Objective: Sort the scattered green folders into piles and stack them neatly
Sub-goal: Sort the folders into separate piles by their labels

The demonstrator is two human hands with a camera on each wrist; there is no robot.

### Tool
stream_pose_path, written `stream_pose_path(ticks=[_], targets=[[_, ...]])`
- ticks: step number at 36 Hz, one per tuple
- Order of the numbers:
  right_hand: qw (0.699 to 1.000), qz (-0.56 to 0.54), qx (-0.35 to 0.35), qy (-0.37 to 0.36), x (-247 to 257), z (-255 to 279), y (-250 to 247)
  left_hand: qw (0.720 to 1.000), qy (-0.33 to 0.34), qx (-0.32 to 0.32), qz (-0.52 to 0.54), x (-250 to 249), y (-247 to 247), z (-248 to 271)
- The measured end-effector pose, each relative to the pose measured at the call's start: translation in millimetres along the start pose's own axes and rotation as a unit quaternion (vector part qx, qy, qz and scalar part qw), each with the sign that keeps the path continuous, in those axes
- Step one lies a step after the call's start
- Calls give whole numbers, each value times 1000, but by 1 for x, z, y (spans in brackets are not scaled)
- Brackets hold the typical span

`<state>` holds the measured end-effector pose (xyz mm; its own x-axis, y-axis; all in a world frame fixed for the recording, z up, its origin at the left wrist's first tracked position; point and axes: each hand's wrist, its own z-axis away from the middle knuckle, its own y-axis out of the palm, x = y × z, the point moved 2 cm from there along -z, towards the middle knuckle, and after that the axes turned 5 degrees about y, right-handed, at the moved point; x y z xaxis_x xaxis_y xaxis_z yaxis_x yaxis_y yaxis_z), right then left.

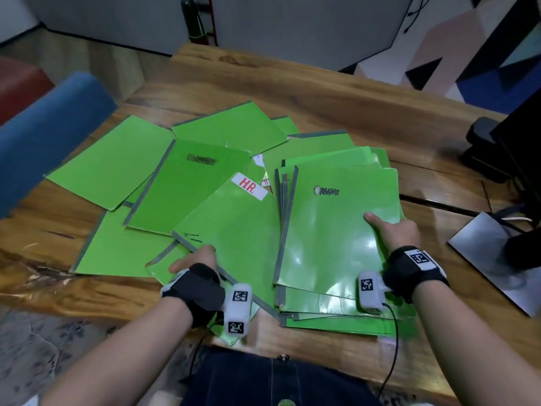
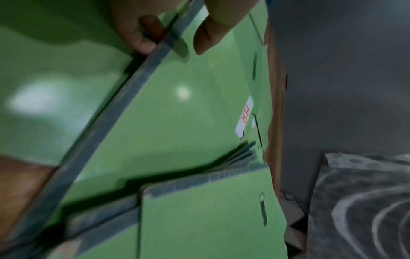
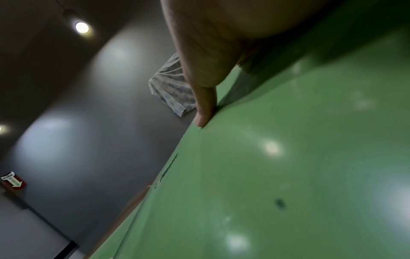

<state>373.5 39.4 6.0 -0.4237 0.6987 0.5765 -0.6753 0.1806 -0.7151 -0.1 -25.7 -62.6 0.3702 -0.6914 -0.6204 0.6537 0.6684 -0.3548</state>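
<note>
Hands work at the near edge of the wooden table (image 1: 292, 92), one on each side. The left hand (image 1: 194, 260) pinches the grey spine edge of the HR folder (image 1: 234, 230), thumb on top and fingers under, as the left wrist view shows. The right hand (image 1: 393, 232) lies on the glossy top folder (image 1: 336, 230) of the pile (image 1: 330, 313) at the right, thumb pressed on the cover; its other fingers wrap over the far edge, out of sight. That pile is fanned, its spines staggered. Beyond, scattered folders (image 1: 111, 162) overlap loosely toward the table's middle. The HR folder's far corner seems to rest on neighbours, so pulling it could drag them askew, and the slick covers could let the fanned pile slide toward the person's lap if the right hand eases its press
</note>
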Motion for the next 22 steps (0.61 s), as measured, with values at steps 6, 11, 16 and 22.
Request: stream_pose_path(ticks=[6,11,16,22], targets=[[1000,10,4,-13,1,0,0,988,26,145,-52,22,9,26],[1000,9,-3,-24,3,-2,-3,954,238,92,-157,-32,1,23],[999,20,-6,-25,9,0,-3,897,372,75,-224,-117,-3,13],[998,64,-12,-13,18,-2,3,819,368,35,-439,-178,-16,-40]])
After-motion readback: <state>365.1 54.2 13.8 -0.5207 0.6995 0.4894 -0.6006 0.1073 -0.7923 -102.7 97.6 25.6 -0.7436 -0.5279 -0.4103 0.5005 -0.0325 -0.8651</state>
